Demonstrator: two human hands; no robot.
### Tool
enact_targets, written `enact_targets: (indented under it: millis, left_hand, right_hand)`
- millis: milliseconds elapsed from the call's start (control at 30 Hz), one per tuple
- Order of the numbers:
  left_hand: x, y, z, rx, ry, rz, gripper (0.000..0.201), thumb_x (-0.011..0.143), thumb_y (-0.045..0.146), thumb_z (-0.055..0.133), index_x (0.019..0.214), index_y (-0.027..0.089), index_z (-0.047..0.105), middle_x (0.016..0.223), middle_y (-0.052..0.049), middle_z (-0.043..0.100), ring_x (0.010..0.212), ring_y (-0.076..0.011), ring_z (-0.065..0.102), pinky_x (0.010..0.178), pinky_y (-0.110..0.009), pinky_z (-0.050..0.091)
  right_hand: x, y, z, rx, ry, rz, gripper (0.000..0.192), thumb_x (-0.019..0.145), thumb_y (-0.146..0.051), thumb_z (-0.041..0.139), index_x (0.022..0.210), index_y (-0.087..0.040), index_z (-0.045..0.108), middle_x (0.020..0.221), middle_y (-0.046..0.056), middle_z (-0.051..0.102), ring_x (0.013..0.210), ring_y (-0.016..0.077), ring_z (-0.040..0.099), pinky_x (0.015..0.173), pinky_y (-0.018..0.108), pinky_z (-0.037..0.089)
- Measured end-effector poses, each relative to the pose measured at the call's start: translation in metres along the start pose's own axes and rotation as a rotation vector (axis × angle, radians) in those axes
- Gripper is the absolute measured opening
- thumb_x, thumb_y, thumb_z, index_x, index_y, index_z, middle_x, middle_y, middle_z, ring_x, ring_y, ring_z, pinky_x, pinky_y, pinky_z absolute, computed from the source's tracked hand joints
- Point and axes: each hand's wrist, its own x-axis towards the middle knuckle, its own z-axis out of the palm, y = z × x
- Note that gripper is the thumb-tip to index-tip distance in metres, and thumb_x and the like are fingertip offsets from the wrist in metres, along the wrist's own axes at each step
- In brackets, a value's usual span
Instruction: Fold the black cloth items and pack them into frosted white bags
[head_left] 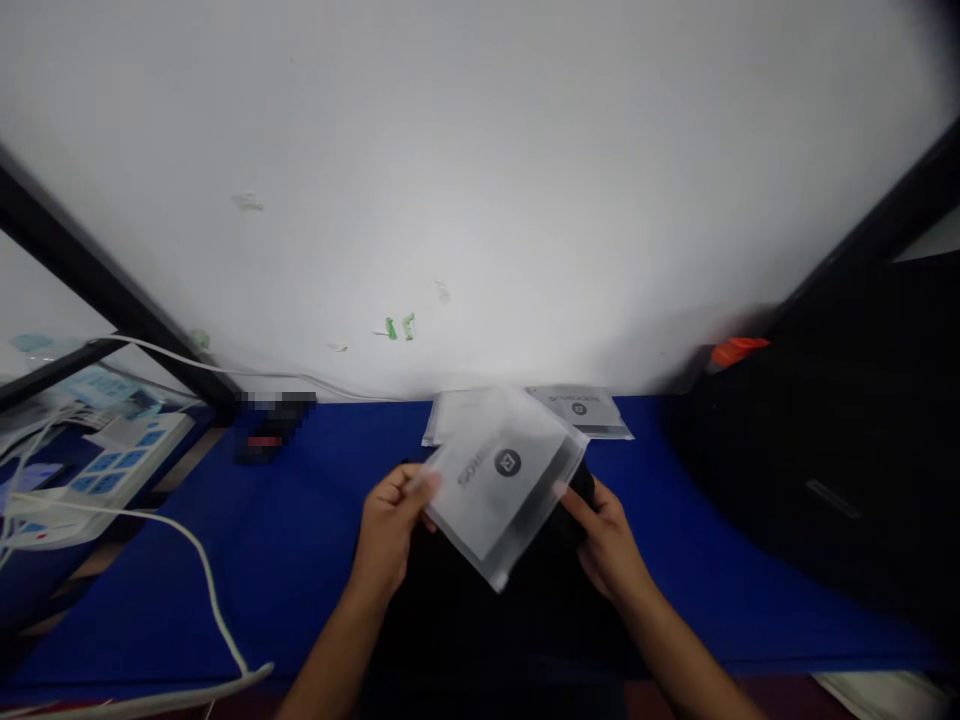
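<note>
A frosted plastic zip bag (480,500) with a dark round logo and printed lettering is held up, tilted, between my two hands. My left hand (386,525) is closed on its left corner, thumb on top. My right hand (607,540) pinches its right edge with thumb and fingertips; its other fingers are partly hidden by black material. Under the bag lies something black (487,640), perhaps cloth, whose exact kind I cannot make out. Behind, against the wall, lie two similar bags, a left one (442,420) partly covered and a right one (592,415).
A large black bag (817,490) with an orange piece (739,350) stands at the right on the blue surface (277,550). On the left are white cables (202,560), a white power strip (120,475) and a blurred dark object (274,430). A white wall (480,200) closes the back.
</note>
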Motion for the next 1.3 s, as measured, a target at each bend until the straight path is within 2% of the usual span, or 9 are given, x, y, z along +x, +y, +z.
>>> enact_targets:
  millis: [67, 233, 433, 600, 733, 900, 1033, 1133, 1300]
  left_hand:
    - [-0.003, 0.0, 0.012, -0.113, 0.046, 0.021, 0.045, 0.075, 0.05, 0.076, 0.102, 0.016, 0.063, 0.088, -0.004, 0.07, 0.071, -0.0154, 0.064, 0.061, -0.025, 0.051]
    - [0.007, -0.006, 0.034, 0.069, -0.262, -0.099, 0.047, 0.075, 0.056, 0.071, 0.09, 0.011, 0.064, 0.074, -0.008, 0.07, 0.06, -0.0184, 0.066, 0.048, -0.025, 0.049]
    - [0.098, -0.001, 0.03, 0.703, -0.14, 0.064, 0.03, 0.093, 0.042, 0.045, 0.085, 0.015, 0.057, 0.068, -0.003, 0.068, 0.042, -0.0103, 0.055, 0.045, -0.02, 0.041]
    - [0.146, 0.01, 0.031, 0.976, -0.02, 0.051, 0.024, 0.083, 0.03, 0.062, 0.096, 0.01, 0.061, 0.087, -0.019, 0.072, 0.087, -0.0314, 0.07, 0.073, -0.036, 0.05]
    - [0.114, 0.013, 0.036, 1.058, 0.03, 0.156, 0.062, 0.083, 0.041, 0.066, 0.133, 0.01, 0.047, 0.124, -0.026, 0.063, 0.126, -0.0411, 0.051, 0.098, -0.049, 0.041]
    - [0.036, -0.002, 0.038, 0.618, -0.496, 0.318, 0.069, 0.087, 0.05, 0.063, 0.144, 0.02, 0.039, 0.14, -0.017, 0.055, 0.129, -0.031, 0.053, 0.106, -0.046, 0.042]
    - [0.006, -0.011, 0.024, 0.497, -0.345, 0.202, 0.057, 0.093, 0.044, 0.055, 0.142, 0.02, 0.039, 0.146, -0.015, 0.048, 0.134, -0.0284, 0.047, 0.109, -0.046, 0.04]
    - [-0.004, -0.016, 0.014, 0.593, -0.214, 0.261, 0.053, 0.096, 0.041, 0.05, 0.144, 0.023, 0.038, 0.151, -0.013, 0.042, 0.141, -0.0274, 0.039, 0.114, -0.049, 0.033]
    - [-0.008, -0.025, 0.008, 1.062, -0.305, 0.436, 0.055, 0.079, 0.045, 0.071, 0.129, 0.026, 0.058, 0.156, -0.011, 0.035, 0.146, -0.0386, 0.024, 0.115, -0.06, 0.025]
  right_hand:
    - [-0.001, 0.0, 0.005, 0.045, 0.024, 0.004, 0.043, 0.071, -0.043, 0.082, 0.107, -0.024, 0.068, 0.102, 0.005, 0.075, 0.099, 0.0283, 0.068, 0.088, 0.042, 0.054]
    - [0.001, 0.0, 0.002, 0.04, 0.063, -0.03, 0.047, 0.07, -0.044, 0.083, 0.109, -0.024, 0.067, 0.107, 0.006, 0.074, 0.103, 0.029, 0.067, 0.092, 0.043, 0.053]
    - [-0.002, 0.001, -0.018, -0.063, -0.04, 0.032, 0.044, 0.071, -0.045, 0.083, 0.104, -0.02, 0.068, 0.098, 0.007, 0.075, 0.1, 0.0297, 0.068, 0.087, 0.04, 0.054]
    - [-0.003, 0.005, -0.019, -0.166, -0.196, 0.121, 0.042, 0.074, -0.046, 0.08, 0.104, -0.019, 0.07, 0.095, 0.006, 0.075, 0.093, 0.0269, 0.069, 0.084, 0.039, 0.054]
    - [-0.003, 0.005, -0.015, -0.147, -0.204, 0.176, 0.04, 0.081, -0.052, 0.072, 0.107, -0.022, 0.071, 0.098, 0.006, 0.075, 0.093, 0.0264, 0.07, 0.088, 0.041, 0.053]
    - [-0.002, 0.004, -0.006, -0.063, -0.235, 0.22, 0.042, 0.082, -0.053, 0.071, 0.111, -0.023, 0.07, 0.102, 0.006, 0.075, 0.096, 0.0263, 0.07, 0.09, 0.041, 0.053]
    - [0.0, 0.002, -0.005, -0.07, -0.267, 0.238, 0.044, 0.078, -0.048, 0.076, 0.112, -0.021, 0.069, 0.102, 0.006, 0.075, 0.093, 0.0252, 0.071, 0.09, 0.039, 0.053]
    - [0.002, 0.001, -0.008, -0.072, -0.263, 0.267, 0.04, 0.077, -0.048, 0.076, 0.107, -0.022, 0.07, 0.101, 0.007, 0.075, 0.092, 0.0244, 0.071, 0.09, 0.038, 0.053]
    - [0.006, 0.0, -0.014, -0.1, -0.25, 0.29, 0.042, 0.073, -0.046, 0.08, 0.104, -0.019, 0.071, 0.089, 0.005, 0.076, 0.08, 0.0221, 0.072, 0.082, 0.036, 0.055]
